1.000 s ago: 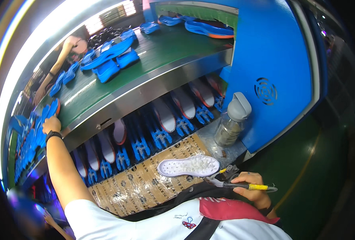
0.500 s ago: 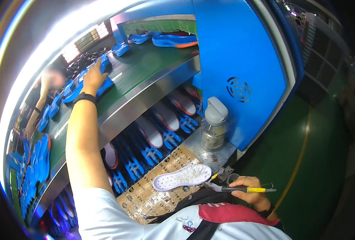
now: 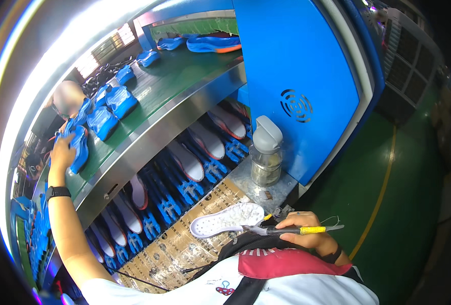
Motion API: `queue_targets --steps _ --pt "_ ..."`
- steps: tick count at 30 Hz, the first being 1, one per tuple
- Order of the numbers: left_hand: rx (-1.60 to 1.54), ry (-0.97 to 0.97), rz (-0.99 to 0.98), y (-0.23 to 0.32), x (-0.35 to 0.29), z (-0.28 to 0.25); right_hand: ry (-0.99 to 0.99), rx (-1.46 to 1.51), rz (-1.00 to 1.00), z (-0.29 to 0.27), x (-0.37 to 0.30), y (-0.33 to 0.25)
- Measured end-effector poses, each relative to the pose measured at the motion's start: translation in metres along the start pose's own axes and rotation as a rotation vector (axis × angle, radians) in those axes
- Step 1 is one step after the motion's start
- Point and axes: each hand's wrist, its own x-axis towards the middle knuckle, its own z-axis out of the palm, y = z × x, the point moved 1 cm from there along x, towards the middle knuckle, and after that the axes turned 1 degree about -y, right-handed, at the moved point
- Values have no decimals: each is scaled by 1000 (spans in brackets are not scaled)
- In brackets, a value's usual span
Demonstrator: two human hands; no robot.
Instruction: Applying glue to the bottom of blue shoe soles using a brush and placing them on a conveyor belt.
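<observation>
At the left, my left hand (image 3: pixel 62 153) reaches over the belt and touches the edge of a blue shoe sole (image 3: pixel 81 150), fingers apart. More blue soles (image 3: pixel 103 122) lie just beyond it. My right hand (image 3: pixel 307 229) is closed round a brush (image 3: pixel 276 231) with a dark handle and yellow tape, held level in front of my body. Its tip is at the near edge of a white sole piece (image 3: pixel 202 227), dotted with small holes. White crumbly bits (image 3: pixel 239 215) cover part of that piece, which lies on a taped cardboard sheet (image 3: pixel 185 246).
The green conveyor belt (image 3: pixel 159 91) runs out of a blue machine (image 3: pixel 302 61). Below its metal edge stand rows of pale soles (image 3: pixel 189 162) among blue racks (image 3: pixel 190 190). A clear jar with a grey lid (image 3: pixel 267 134) stands beside the cardboard. Across the belt is another person (image 3: pixel 68 99).
My left hand has moved left and nearer along the belt, away from the soles it was touching. Those soles now lie spread on the belt. My right hand still holds the brush.
</observation>
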Motion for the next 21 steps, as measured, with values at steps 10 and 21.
queue_targets --steps 10,21 --pt "11 313 257 112 10 49 19 2 -2 -9 -10 1" --pt "63 138 88 73 42 25 95 73 39 -17 -29 12"
